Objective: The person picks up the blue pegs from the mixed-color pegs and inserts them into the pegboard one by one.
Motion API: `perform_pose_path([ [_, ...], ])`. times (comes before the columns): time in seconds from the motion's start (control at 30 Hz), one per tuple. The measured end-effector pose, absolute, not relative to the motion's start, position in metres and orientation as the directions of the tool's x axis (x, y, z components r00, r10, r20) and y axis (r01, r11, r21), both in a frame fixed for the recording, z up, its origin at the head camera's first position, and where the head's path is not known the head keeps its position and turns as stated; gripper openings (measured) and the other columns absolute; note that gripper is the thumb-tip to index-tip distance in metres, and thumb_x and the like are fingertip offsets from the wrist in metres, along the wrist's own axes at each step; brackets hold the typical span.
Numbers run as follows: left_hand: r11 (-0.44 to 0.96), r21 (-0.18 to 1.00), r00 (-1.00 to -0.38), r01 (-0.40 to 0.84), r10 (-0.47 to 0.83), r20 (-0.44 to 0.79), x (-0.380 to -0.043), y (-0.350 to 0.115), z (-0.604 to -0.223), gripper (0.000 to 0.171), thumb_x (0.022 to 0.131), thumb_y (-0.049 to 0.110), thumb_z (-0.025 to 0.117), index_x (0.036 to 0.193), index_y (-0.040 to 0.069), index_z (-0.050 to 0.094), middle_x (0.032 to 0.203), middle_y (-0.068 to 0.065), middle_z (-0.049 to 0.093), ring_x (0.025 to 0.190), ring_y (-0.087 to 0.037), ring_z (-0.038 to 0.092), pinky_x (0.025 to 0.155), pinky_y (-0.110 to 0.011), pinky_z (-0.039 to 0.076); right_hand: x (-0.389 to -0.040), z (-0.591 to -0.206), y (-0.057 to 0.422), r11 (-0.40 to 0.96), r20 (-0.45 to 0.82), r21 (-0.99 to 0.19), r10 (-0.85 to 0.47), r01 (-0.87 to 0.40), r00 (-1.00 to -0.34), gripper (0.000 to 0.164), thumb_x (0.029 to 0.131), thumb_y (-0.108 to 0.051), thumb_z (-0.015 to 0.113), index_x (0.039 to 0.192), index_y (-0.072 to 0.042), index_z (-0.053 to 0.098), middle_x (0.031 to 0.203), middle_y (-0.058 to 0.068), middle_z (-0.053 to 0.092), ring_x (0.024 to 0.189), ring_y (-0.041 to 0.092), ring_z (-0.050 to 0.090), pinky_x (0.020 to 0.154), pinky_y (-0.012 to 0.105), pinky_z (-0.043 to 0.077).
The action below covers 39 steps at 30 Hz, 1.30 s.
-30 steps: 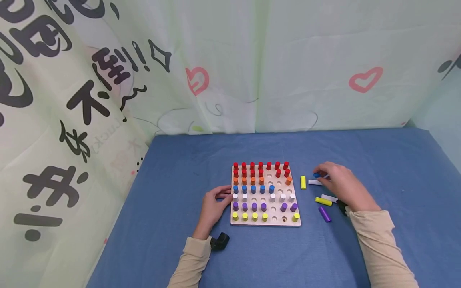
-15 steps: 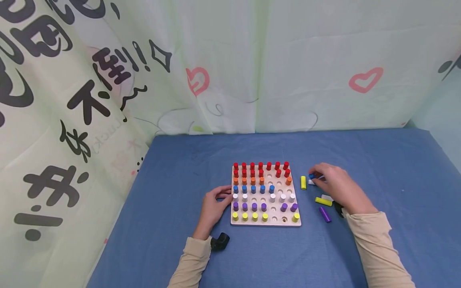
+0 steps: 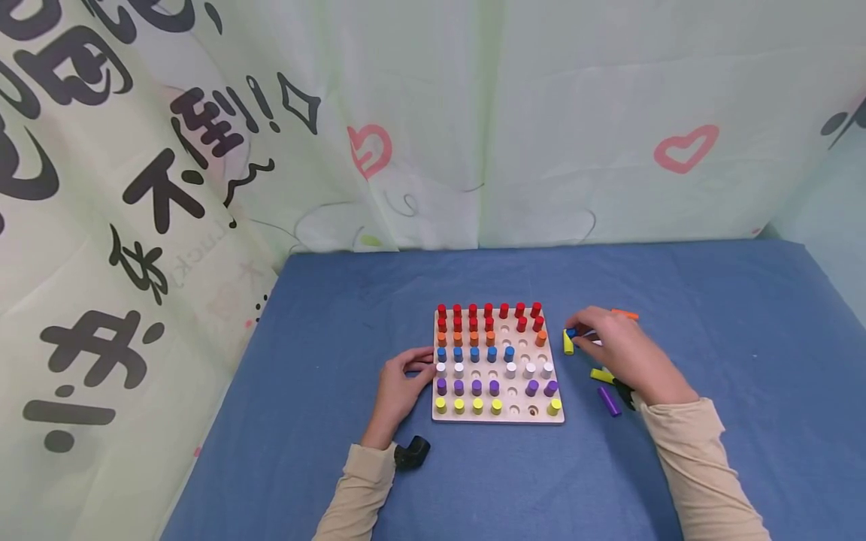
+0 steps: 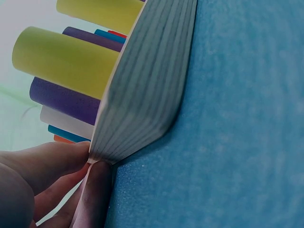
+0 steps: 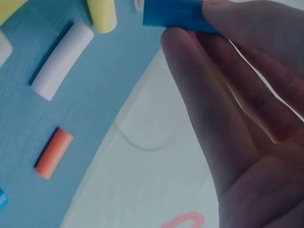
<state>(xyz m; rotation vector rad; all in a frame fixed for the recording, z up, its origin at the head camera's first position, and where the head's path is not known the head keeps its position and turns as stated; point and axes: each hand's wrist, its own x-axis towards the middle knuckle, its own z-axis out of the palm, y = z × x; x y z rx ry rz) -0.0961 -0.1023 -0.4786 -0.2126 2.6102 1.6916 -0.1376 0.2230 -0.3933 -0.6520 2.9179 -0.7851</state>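
A square wooden pegboard point(image 3: 504, 413) lies on the blue cloth, bearing rows of red, orange, blue, white, purple and yellow pegs. Several holes in it are bare. At its left edge my left hand point(image 3: 401, 391) grips the rim; in the left wrist view, fingertips touch the layered side point(image 4: 137, 104) near the corner. My right hand point(image 3: 625, 353) is to the right of the board. Between thumb and fingers it pinches a blue peg point(image 5: 173, 13), held over the cloth near a loose yellow peg point(image 3: 567, 346).
Right of the board lie another yellow peg point(image 3: 601, 377) and a purple peg point(image 3: 609, 401). An orange peg point(image 3: 625, 313) lies beyond the right hand. A loose white peg point(image 5: 62, 61) shows in the right wrist view. A printed curtain point(image 3: 541, 150) hangs behind the table.
My right hand has moved left toward the pegboard with the blue peg, uncovering the orange peg and covering the white ones. The left hand stays at the board's edge.
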Motion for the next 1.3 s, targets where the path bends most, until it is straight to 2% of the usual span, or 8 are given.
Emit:
perform_pose_path([
  [0.73,0.409,0.904,-0.99,-0.126,-0.104,-0.091,-0.097,-0.103,-0.48,0.03,0.092,0.016,0.071,0.122,0.011,0.07,0.112,-0.005,0.072,0.096,-0.017,0.068,0.097,-0.043,0.051,-0.136,-0.39,0.205,0.738,0.072,-0.523,-0.461,-0.427,-0.884,0.022,0.084,0.005,0.073,0.107,0.003,0.069,0.102,0.015,0.07,0.094,0.031,0.069,0.082,0.049,0.057],
  [1.0,0.411,0.902,-0.989,-0.137,-0.108,-0.101,-0.097,-0.102,-0.481,0.031,0.092,0.016,0.071,0.122,0.01,0.07,0.113,-0.006,0.072,0.096,-0.018,0.068,0.097,-0.042,0.052,-0.137,-0.39,0.198,0.748,0.078,-0.486,-0.477,-0.451,-0.876,0.023,0.084,0.002,0.075,0.106,0.002,0.07,0.099,0.013,0.071,0.091,0.028,0.069,0.081,0.047,0.057],
  [1.3,0.408,0.904,-0.99,-0.13,-0.104,-0.095,-0.096,-0.102,-0.48,0.03,0.092,0.015,0.071,0.122,0.01,0.07,0.113,-0.006,0.072,0.096,-0.018,0.068,0.098,-0.043,0.051,-0.139,-0.391,0.191,0.726,0.071,-0.517,-0.491,-0.453,-0.868,0.025,0.084,0.003,0.074,0.108,0.004,0.07,0.101,0.014,0.071,0.091,0.028,0.07,0.082,0.046,0.058],
])
